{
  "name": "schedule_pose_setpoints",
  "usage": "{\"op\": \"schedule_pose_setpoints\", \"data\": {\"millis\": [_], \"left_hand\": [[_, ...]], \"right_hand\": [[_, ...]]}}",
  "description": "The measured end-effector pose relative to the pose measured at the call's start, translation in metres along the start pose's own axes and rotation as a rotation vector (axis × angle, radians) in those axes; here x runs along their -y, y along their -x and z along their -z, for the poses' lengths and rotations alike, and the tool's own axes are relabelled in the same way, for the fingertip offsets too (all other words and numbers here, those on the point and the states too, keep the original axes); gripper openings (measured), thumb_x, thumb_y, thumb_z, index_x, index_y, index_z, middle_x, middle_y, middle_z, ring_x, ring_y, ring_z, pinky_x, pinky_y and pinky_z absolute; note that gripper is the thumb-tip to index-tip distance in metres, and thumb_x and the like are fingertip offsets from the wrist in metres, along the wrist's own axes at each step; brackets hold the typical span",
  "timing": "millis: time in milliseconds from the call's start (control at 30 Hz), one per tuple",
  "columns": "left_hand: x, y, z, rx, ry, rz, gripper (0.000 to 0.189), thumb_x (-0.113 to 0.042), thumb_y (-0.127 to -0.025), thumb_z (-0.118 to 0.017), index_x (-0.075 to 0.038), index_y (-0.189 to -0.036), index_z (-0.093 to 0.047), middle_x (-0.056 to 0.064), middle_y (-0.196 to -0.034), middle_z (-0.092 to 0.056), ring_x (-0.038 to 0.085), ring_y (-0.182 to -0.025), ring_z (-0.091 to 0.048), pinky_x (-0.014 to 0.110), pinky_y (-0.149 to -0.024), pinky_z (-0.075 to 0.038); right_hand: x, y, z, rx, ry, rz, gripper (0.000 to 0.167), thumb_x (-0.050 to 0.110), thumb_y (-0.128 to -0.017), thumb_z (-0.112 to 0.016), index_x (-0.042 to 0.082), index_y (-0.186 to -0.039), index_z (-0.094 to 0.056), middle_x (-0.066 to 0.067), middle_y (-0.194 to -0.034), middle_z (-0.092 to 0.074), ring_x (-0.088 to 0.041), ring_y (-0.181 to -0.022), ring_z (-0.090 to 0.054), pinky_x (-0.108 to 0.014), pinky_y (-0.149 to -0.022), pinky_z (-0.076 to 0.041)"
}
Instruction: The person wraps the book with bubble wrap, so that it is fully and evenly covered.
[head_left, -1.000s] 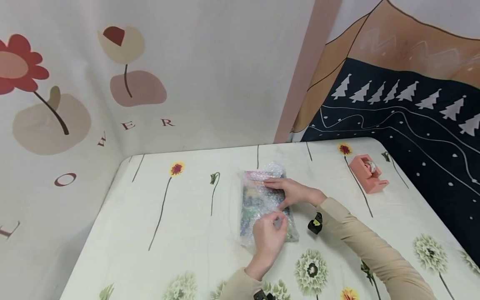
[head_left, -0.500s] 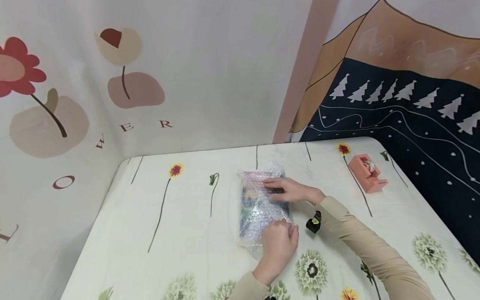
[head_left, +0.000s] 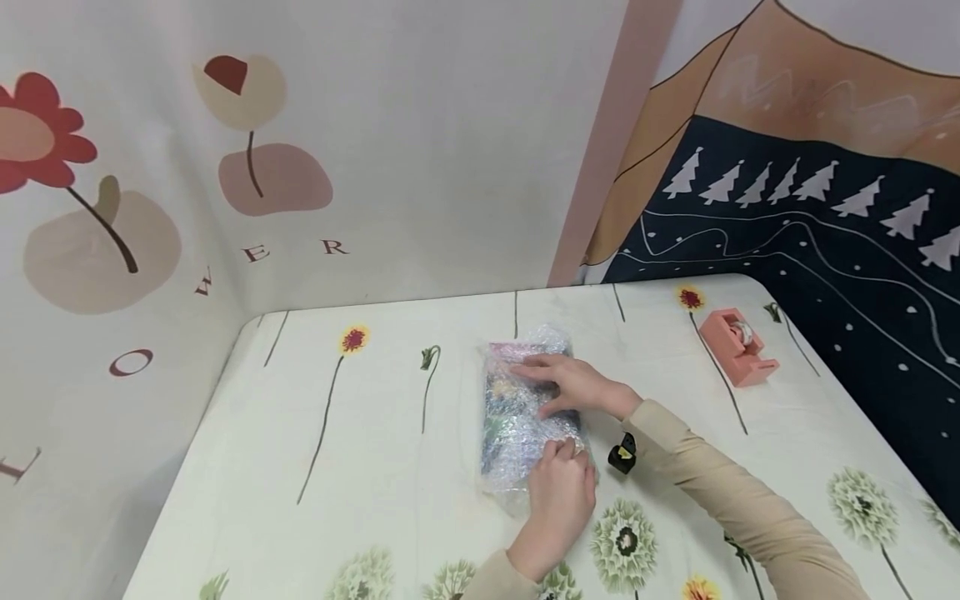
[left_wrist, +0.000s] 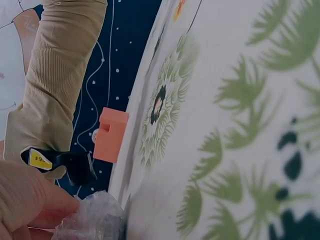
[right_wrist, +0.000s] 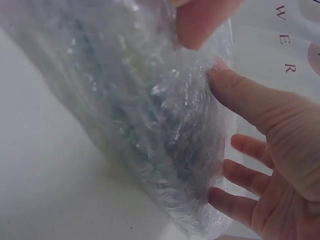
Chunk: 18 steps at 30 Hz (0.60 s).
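A flat, colourful rectangular item in clear bubble wrap point(head_left: 504, 446) lies on the table. My left hand point(head_left: 561, 498), at its near right corner, has curled fingers pinching the bubble wrap. In the left wrist view that hand point(left_wrist: 30, 200) is at the bottom left, with crumpled bubble wrap point(left_wrist: 97, 220) at its fingertips. My right hand point(head_left: 576, 385) rests on the upper part of the package, thumb and fingers spread. The right wrist view shows the right hand point(right_wrist: 292, 145) with its fingertips against the bubble wrap point(right_wrist: 135, 115); the item inside is blurred.
A pink tape dispenser point(head_left: 738, 348) with a roll of tape stands toward the back right of the table. The cloth point(head_left: 397, 467) is white with printed flowers. A black wrist device point(head_left: 622, 454) hangs under the right sleeve. Printed curtains border the table behind and at both sides.
My left hand has moved right and toward me, to the near right corner of the package. The right hand has shifted slightly left, its thumb spread. The package has stayed put.
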<state>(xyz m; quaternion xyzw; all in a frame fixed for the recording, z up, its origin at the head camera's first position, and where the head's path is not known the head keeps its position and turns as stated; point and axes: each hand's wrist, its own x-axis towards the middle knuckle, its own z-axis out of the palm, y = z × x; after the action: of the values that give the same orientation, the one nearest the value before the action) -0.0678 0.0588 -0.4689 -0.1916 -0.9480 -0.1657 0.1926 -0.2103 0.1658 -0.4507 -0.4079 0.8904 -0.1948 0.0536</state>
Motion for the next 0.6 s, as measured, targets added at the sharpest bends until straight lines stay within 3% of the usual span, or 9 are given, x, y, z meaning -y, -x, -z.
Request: {"op": "schedule_pose_setpoints", "data": {"millis": [200, 267, 400, 500, 600], "left_hand": [[0.002, 0.0, -0.002, 0.031, 0.046, 0.005, 0.012, -0.021, -0.073, -0.077, -0.012, -0.079, -0.073, 0.007, -0.097, -0.07, 0.019, -0.086, -0.061, 0.026, -0.066, -0.053], [0.005, 0.0, 0.0, 0.039, 0.128, 0.011, 0.011, -0.019, -0.074, -0.076, -0.01, -0.08, -0.073, 0.009, -0.099, -0.069, 0.021, -0.088, -0.062, 0.027, -0.069, -0.054], [0.022, -0.004, 0.007, 0.013, 0.349, 0.029, 0.01, -0.01, -0.075, -0.073, -0.005, -0.084, -0.072, 0.011, -0.096, -0.07, 0.023, -0.088, -0.065, 0.03, -0.074, -0.054], [0.04, -0.009, 0.015, -0.026, 0.425, 0.098, 0.011, -0.009, -0.074, -0.074, -0.004, -0.083, -0.071, 0.009, -0.088, -0.07, 0.024, -0.082, -0.065, 0.032, -0.072, -0.053], [0.059, -0.016, 0.021, 0.002, 0.393, 0.203, 0.023, -0.019, -0.072, -0.077, -0.005, -0.088, -0.069, 0.009, -0.091, -0.068, 0.026, -0.087, -0.062, 0.037, -0.068, -0.053]], "right_hand": [[-0.001, 0.001, 0.001, 0.029, 0.032, 0.033, 0.06, 0.034, -0.074, -0.076, 0.013, -0.129, -0.058, -0.017, -0.14, -0.044, -0.035, -0.126, -0.042, -0.054, -0.101, -0.035], [-0.002, 0.001, 0.001, 0.037, 0.042, 0.027, 0.059, 0.035, -0.075, -0.075, 0.013, -0.128, -0.059, -0.017, -0.14, -0.044, -0.034, -0.127, -0.042, -0.056, -0.105, -0.028], [-0.002, 0.0, 0.001, 0.047, 0.04, 0.014, 0.058, 0.034, -0.074, -0.076, 0.013, -0.127, -0.06, -0.016, -0.14, -0.044, -0.036, -0.127, -0.042, -0.057, -0.105, -0.027], [-0.001, -0.001, 0.002, 0.048, 0.038, 0.012, 0.058, 0.032, -0.074, -0.077, 0.013, -0.126, -0.061, -0.016, -0.139, -0.045, -0.037, -0.126, -0.042, -0.057, -0.103, -0.03], [-0.001, -0.002, 0.004, 0.044, 0.041, 0.012, 0.057, 0.031, -0.073, -0.079, 0.013, -0.124, -0.062, -0.017, -0.137, -0.047, -0.037, -0.123, -0.045, -0.056, -0.099, -0.036]]}}
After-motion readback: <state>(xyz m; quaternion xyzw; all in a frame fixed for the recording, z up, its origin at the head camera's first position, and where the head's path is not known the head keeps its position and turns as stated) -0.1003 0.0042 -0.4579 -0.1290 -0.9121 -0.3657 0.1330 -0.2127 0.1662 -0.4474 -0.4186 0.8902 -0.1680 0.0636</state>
